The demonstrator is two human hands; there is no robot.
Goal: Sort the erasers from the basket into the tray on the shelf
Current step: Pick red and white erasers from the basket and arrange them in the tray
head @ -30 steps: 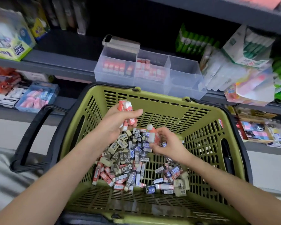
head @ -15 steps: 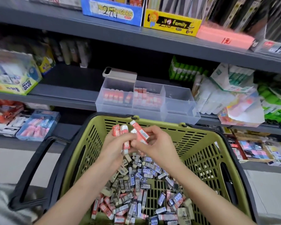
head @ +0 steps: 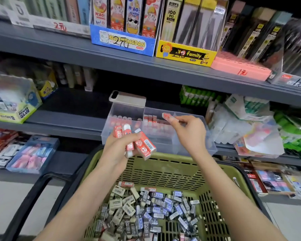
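Grey shop shelf (head: 68, 119) carries the clear tray (head: 210, 145) in the middle of the view. Far left of the tray stands a glue box (head: 12, 105). Just in front of the tray's left compartment is the left hand (head: 118, 146). Its fingers are closed around a bundle (head: 142, 145) of red erasers, which stick out upward and to the right. On the tray's back left corner lies a flat phone (head: 127, 98). The left and middle compartments of the tray hold rows (head: 153, 120) of red erasers. Above the middle compartment the right hand (head: 189, 133) pinches one red eraser (head: 167, 116) between thumb and fingers. Right of the tray lie white and green packs (head: 233, 122). Below the tray, nearer to the person, is the green basket (head: 163, 167), with a pile (head: 146, 209) of grey, black and blue erasers on its bottom.
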